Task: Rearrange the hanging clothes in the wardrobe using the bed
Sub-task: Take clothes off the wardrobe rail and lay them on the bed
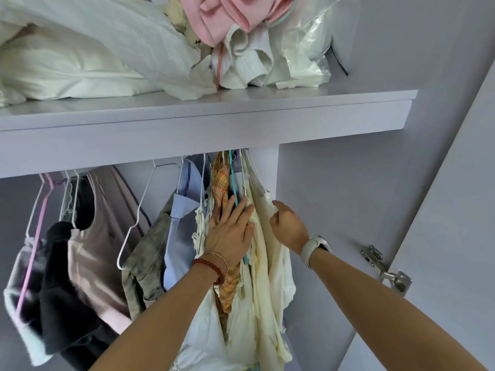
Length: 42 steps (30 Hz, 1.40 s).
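Clothes hang on hangers under the wardrobe shelf (203, 121). At the right end hangs a tight bunch: a cream garment (263, 277), an orange plaid garment (221, 183) and a light blue shirt (182, 226). My left hand (230, 231) lies flat with straight fingers against the plaid garment and a teal hanger (232, 180). My right hand (288, 227) grips the upper edge of the cream garment by the wardrobe's side panel. An empty white hanger (139, 210) hangs in the middle. Further left hang a beige-pink top (101, 236) and a black garment (61, 290). The bed is out of view.
The shelf above holds piled white bedding (67, 57), a pink garment (227, 14) and a plastic bag (308, 44). The open wardrobe door (442, 236) with a metal hinge (385, 269) stands at the right.
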Motion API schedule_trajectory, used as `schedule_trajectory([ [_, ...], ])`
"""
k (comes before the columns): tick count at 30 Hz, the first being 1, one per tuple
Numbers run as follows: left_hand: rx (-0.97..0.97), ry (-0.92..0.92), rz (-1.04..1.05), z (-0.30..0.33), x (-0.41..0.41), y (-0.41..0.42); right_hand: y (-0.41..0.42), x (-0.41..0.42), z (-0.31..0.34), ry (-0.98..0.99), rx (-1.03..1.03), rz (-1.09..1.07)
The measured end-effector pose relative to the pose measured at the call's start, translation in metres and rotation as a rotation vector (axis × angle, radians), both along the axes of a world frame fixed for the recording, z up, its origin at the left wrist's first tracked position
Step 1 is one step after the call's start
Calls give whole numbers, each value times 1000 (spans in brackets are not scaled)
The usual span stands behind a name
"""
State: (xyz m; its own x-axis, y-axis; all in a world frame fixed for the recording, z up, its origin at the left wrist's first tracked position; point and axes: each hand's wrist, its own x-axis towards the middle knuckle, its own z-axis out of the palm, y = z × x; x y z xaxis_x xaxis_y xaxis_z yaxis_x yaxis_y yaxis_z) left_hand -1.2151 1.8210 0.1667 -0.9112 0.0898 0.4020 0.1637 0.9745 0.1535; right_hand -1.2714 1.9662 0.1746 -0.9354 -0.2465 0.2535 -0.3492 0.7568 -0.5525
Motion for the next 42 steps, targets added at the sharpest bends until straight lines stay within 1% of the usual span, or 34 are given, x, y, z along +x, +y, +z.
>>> schedule_trajectory([
  [2, 29, -33, 22, 1, 1, 2, -1, -4, 5, 27, 106, -50],
  [4, 54, -25, 19, 1, 2, 2, -5, -11, 10, 64, 190, -90],
  [6, 60, -4, 19, -3, 3, -1, -9, -17, 14, 74, 213, -111],
  [11, 40, 0, 22, -6, 2, -8, -5, -18, 19, 126, 23, -181],
  [15, 21, 7, 28, -11, -1, -13, 9, -14, 24, 170, -21, -174],
  [18, -2, 29, 21, -12, -4, -13, 16, -10, 34, 197, -92, -192],
  [21, -39, -8, 60, -9, -4, -5, 30, 0, 29, 198, -110, -193],
  [22, -71, -16, 85, -7, -4, -2, 36, 6, 23, 180, -96, -183],
  [24, -218, 8, 120, -2, -5, 5, 53, 20, 8, 129, -53, -147],
  [25, -284, 61, 102, 2, -5, 9, 62, 28, 0, 92, -21, -139],
  [27, -308, 155, -5, 8, -4, 19, 83, 44, -16, 10, 33, -164],
  [29, -239, 195, -138, 9, -2, 35, 105, 65, -31, -35, 44, -220],
  [31, -95, 189, -231, 8, 7, 60, 125, 88, -44, -60, 37, -276],
  [32, 0, 146, -268, 4, 12, 74, 136, 100, -52, -88, 32, -303],
  [35, 337, -87, -340, -22, 27, 115, 177, 144, -75, -176, 6, -347],
  [36, 419, -147, -342, -33, 31, 127, 192, 161, -81, -190, 1, -359],
  [37, 454, -199, -333, -46, 34, 139, 206, 179, -87, -205, -1, -376],
  [38, 435, -253, -318, -61, 37, 150, 218, 198, -91, -206, 0, -398],
  [40, 276, -345, -319, -91, 42, 170, 237, 234, -94, -184, 4, -448],
  [41, 197, -370, -352, -101, 43, 179, 246, 252, -94, -164, 11, -471],
  [42, 157, -381, -412, -107, 45, 188, 254, 268, -95, -156, 27, -509],
])
